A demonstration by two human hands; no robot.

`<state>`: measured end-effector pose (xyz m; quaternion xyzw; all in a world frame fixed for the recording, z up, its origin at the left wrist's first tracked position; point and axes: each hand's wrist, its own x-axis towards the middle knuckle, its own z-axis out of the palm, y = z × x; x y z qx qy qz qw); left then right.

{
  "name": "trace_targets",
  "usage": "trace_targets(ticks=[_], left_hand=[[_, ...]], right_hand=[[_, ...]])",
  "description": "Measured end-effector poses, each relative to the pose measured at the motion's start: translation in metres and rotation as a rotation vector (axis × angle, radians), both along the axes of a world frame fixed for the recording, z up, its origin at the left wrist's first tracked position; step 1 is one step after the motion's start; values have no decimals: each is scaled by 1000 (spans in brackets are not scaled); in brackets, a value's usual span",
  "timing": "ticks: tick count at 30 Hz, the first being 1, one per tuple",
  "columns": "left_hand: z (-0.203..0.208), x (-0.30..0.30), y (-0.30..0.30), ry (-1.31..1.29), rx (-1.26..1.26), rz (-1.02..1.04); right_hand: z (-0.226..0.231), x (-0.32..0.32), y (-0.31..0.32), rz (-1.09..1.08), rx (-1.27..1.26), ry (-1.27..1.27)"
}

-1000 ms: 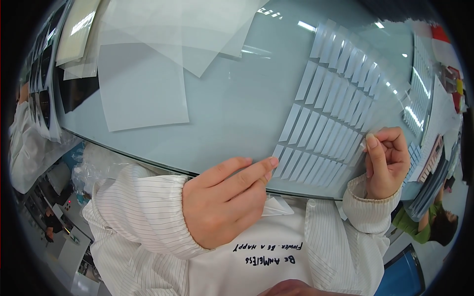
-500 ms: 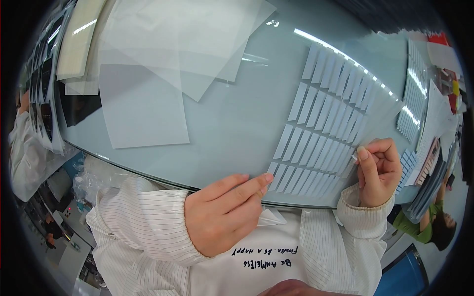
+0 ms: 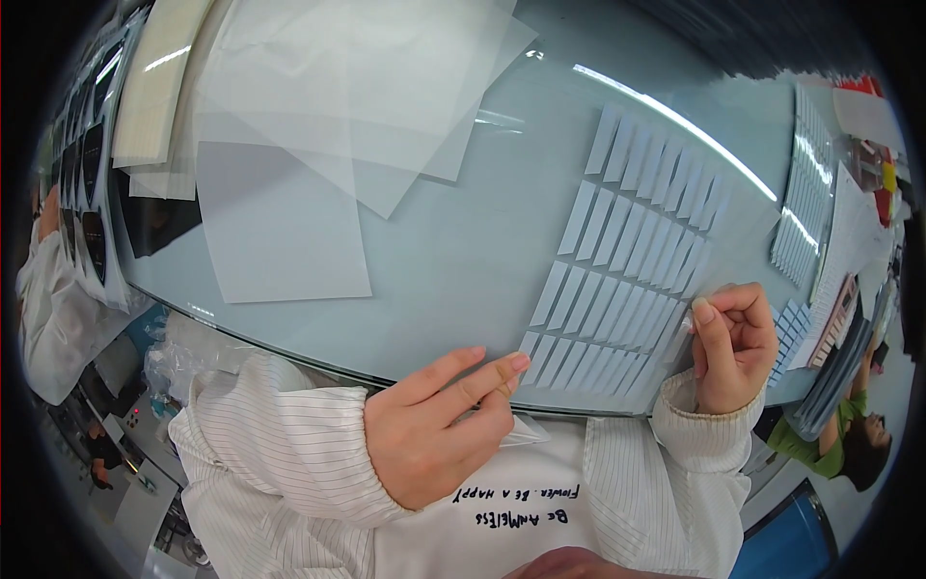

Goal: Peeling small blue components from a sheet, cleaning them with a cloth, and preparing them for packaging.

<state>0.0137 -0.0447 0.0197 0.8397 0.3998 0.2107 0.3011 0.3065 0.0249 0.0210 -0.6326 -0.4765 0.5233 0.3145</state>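
Note:
A clear film sheet [image 3: 738, 236] carrying rows of narrow white strips [image 3: 603, 275] lies on the glass-topped table. My right hand [image 3: 730, 345] is closed in a pinch at the film's right edge, thumb against the fingers, with a small whitish bit showing at the tips. My left hand [image 3: 439, 425] rests over the table's near edge, its index and middle fingers stretched out. One of those fingertips is at the lower left corner of the strips. Whether it presses on the film or only hovers there, I cannot tell.
Translucent white sheets [image 3: 289, 222] overlap on the left side of the table [image 3: 453, 280], beside cream-coloured sheets [image 3: 154, 96]. Another striped sheet [image 3: 805, 183] and a blue-tiled sheet [image 3: 791, 338] lie at the right. A person in green [image 3: 839, 434] is at the far right.
The whole table scene sits slightly lower in the picture. Both hands keep nearly the same pose, the left fingertips at the strips' corner and the right pinching the film's edge.

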Motion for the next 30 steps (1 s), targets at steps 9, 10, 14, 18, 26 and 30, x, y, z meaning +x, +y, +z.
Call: trace_targets(ticks=[9,10,14,18,26,30], left_hand=[[1,0,1,13,-1,0],[0,1,1,13,10,-4],[-2,2,-1,-2,14,21],[-1,2,0,-7,11,13],[1,1,1,32,16,-13],[3,-8,9,54,33,-100]], right_hand=[[-1,0,1,5,9,-3],[-1,0,1,-3,6,7],[-1,0,1,-3,-1,-6],[0,-1,2,-12,-7,-15],[-3,-2,-1,-19,34,-32],[0,-3,1,-37,-13,-10]])
